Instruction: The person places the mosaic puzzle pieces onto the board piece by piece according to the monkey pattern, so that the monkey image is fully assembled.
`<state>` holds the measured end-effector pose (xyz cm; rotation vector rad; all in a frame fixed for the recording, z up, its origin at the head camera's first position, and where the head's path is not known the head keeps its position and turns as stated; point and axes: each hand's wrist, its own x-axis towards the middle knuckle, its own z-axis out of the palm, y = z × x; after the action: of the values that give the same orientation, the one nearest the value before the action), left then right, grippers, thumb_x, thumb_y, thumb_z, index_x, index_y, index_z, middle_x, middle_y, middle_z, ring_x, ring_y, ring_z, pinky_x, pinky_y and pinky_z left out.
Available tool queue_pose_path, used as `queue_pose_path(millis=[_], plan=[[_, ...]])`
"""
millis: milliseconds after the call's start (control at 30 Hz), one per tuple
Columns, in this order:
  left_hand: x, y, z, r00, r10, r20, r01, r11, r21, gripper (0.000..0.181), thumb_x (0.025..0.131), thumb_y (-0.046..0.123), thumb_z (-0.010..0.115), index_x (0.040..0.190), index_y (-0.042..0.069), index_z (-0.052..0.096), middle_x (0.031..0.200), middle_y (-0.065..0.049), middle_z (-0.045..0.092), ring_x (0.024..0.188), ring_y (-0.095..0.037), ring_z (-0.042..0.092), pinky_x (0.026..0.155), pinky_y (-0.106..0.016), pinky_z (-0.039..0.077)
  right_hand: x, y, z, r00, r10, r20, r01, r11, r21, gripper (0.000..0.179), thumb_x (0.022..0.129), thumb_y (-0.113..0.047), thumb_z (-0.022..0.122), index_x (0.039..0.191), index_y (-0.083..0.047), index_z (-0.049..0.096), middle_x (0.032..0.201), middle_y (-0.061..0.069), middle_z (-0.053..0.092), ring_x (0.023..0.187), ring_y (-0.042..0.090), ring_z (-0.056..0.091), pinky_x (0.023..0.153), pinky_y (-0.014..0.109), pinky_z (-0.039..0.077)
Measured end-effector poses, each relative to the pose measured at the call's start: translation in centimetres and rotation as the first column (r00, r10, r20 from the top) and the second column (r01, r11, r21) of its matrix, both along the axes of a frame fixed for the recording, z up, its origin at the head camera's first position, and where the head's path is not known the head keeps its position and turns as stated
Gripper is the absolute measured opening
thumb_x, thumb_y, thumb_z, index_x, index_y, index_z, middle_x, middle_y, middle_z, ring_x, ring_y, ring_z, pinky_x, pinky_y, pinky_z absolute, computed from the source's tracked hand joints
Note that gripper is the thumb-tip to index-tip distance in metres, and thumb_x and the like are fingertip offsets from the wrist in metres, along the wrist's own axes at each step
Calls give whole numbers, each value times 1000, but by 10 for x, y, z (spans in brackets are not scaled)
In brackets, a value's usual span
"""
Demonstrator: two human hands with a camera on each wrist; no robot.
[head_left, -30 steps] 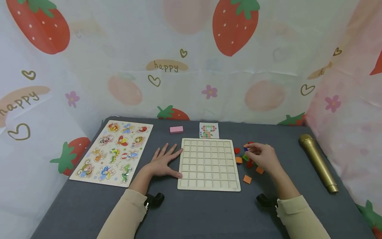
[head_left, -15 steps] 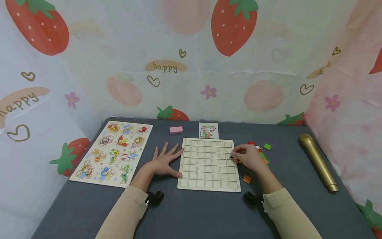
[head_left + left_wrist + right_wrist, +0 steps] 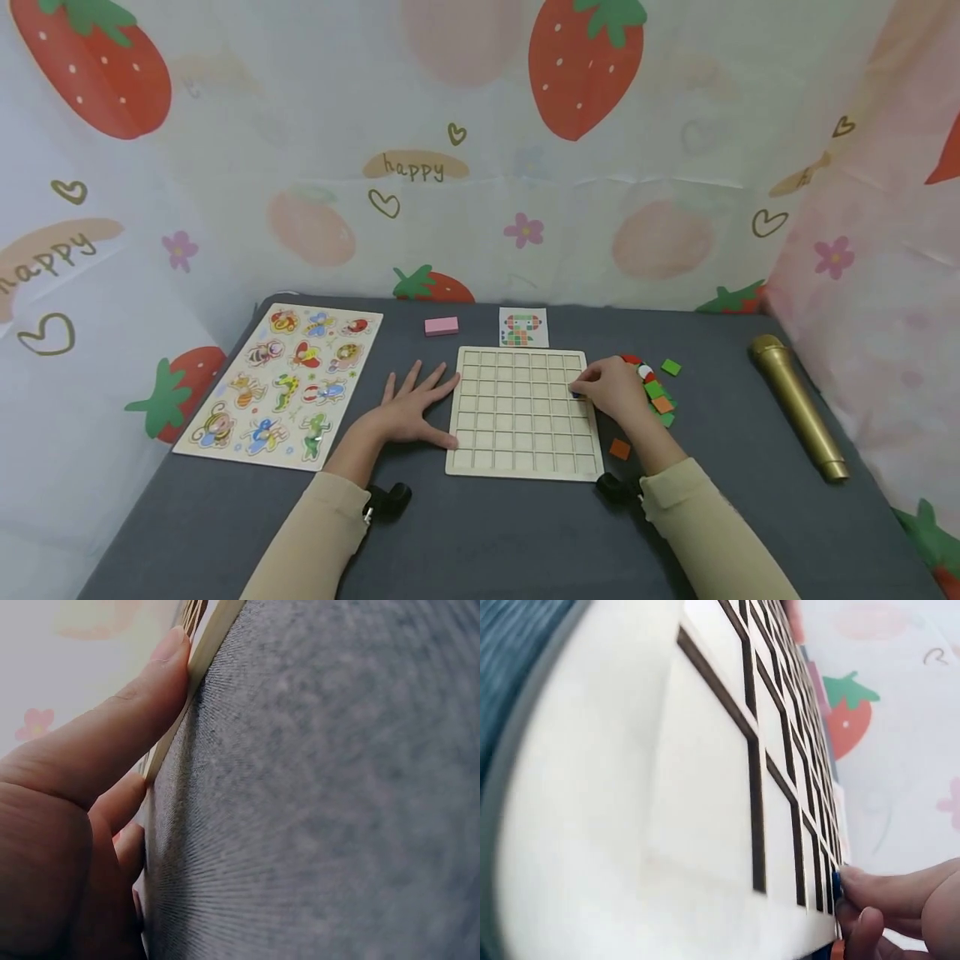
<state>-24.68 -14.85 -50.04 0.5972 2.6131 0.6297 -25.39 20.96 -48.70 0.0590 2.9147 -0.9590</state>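
A wooden grid board [image 3: 522, 414] with square cells lies on the dark cloth. My left hand [image 3: 405, 414] rests flat with fingers spread, its thumb and fingertips at the board's left edge; the left wrist view shows the thumb [image 3: 142, 697] against that edge. My right hand [image 3: 617, 390] pinches a small blue tile [image 3: 836, 884] over the right column of cells, around the middle rows. Beneath and beside that hand lies a pile of green, red, white and orange tiles [image 3: 655, 389], partly hidden by it. One orange tile [image 3: 619, 449] lies apart, nearer me.
A pattern card [image 3: 523, 327] lies just behind the board, with a pink block [image 3: 441, 326] to its left. An animal puzzle board [image 3: 281, 383] lies at left. At right is a gold microphone-shaped object [image 3: 800, 408]. A printed curtain [image 3: 480, 233] hangs behind the table.
My right hand has moved left from the tile pile to the board's right column, carrying the blue tile. A green tile right of the pile has come into view. The left hand stays put.
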Motion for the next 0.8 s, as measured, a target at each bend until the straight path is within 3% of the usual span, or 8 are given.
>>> queue_pose_path(millis=[200,333,500,667,800], plan=[[-1,-1,-3,1000,-1,-4,1,1000,-13,112,74,67,79,162,34,19,172,1,3,156,-34,-16,119,-66,-16,0,-5,3,1000,24,6,-24,1000,-13,19,90,-24,78,82,-7,82,65,3,71,61,17,62,55,29,49],[-1,-2,-5,1000,2,-4,-2,1000,1,112,73,67,79,162,34,20,172,1,4,156,-34,-16,118,-65,-16,0,-2,7,998,48,42,-46,998,-52,19,92,-22,76,86,-5,82,64,3,71,61,15,63,57,29,52],[-1,-2,-6,1000,5,-8,-5,1000,6,113,73,68,79,162,35,19,172,2,4,156,-34,-16,118,-65,-16,2,10,8,998,63,22,-61,994,-87,17,92,-20,75,96,-3,80,78,7,73,67,18,64,60,31,54],[-1,-2,-4,1000,3,-10,-3,1000,17,112,73,67,79,162,35,20,172,2,4,156,-34,-16,118,-65,-17,12,27,6,998,60,-33,-63,996,-67,21,95,-18,72,109,-4,76,101,12,74,89,27,68,69,36,56],[0,-1,-3,1000,3,-13,-2,1000,25,112,73,66,80,162,34,20,172,2,4,156,-35,-15,118,-65,-17,21,38,5,997,74,-29,-75,996,-43,26,95,-18,72,116,-4,74,110,15,73,102,34,67,77,43,59]])
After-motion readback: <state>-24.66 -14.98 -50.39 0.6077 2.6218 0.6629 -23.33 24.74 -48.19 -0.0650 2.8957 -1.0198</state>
